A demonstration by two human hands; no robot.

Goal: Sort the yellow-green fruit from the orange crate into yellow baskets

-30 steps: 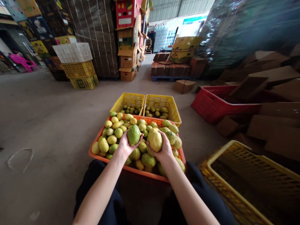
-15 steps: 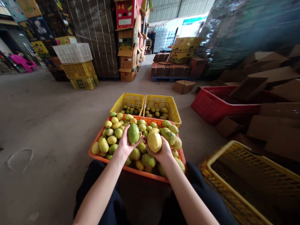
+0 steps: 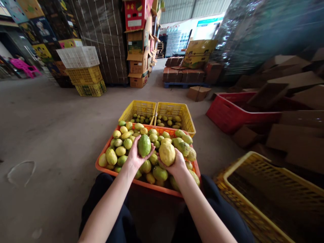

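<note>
My left hand (image 3: 134, 158) is closed from below around a green, bumpy citrus fruit (image 3: 144, 145), fingers to its right side. In my right hand (image 3: 178, 164) lies a larger, pale yellow citrus fruit (image 3: 167, 153) with lumpy skin, the fingers partly hidden beneath it. Both fruits are side by side, a little apart, above an orange crate (image 3: 108, 171) heaped with yellow and green fruits (image 3: 111, 156) of several sizes. The crate stands between my knees.
Two yellow crates (image 3: 188, 119) with some fruits at the bottom adjoin the far side. On the right are a larger yellow crate (image 3: 253, 157), a red crate (image 3: 225, 116) and loose cardboard (image 3: 301, 131). Farther back stand stacked cartons (image 3: 138, 47) and crates (image 3: 84, 76).
The green fruit has turned slightly in my left hand, and the fingers beside it have curled up a little. My right hand keeps the yellow fruit almost in place.
</note>
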